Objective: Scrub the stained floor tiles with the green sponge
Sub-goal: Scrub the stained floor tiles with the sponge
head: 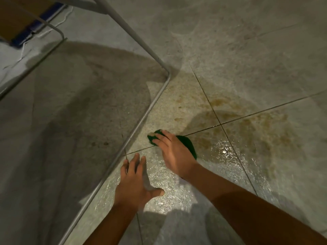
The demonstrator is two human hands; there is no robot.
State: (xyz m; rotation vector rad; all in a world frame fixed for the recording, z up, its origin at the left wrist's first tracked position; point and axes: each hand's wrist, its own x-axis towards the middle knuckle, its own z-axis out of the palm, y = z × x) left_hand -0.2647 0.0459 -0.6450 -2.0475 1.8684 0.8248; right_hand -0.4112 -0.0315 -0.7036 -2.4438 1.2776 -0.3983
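My right hand (174,152) presses the green sponge (188,145) flat onto the wet floor tiles, with straight fingers laid over its top; foam shows at the sponge's far end. The sponge lies on a grout line, just left of where four tiles meet. Brown stains (247,128) spread over the tiles to the right of it and beyond it. My left hand (137,181) rests flat on the wet tile nearer me, fingers spread, its outer fingers touching a metal bar.
A thin grey metal frame (141,121) runs diagonally across the floor just left of both hands and bends upward at a corner (168,75). A cardboard box with blue trim (19,20) sits at the top left. Wet glare (224,151) covers the tiles near the hands.
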